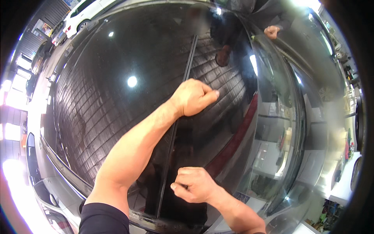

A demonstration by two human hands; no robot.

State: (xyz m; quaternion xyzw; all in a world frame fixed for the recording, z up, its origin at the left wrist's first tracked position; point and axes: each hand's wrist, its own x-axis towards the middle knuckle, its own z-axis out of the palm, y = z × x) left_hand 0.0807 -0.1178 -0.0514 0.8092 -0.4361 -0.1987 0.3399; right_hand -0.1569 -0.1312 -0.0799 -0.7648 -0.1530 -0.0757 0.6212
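Observation:
A glossy black car roof [156, 50] spreads out below me, reflecting lamps and a ribbed ceiling. My left hand [193, 97] is closed over the middle of it, fingers curled and thumb pointing right, beside a long dark seam [165, 177] in the roof. Closer to me, my right hand [194, 184] is also closed, its fingers curled in toward the seam. Whatever either hand grips, if anything, is hidden or too thin to see. Whether the hands touch the roof I cannot tell.
Across the car at the far right, another person's hand [271, 32] is closed near the roof edge. The windshield [269, 144] slopes down on the right. A white car [87, 13] stands at the far left, and a silver car [54, 195] at the near left.

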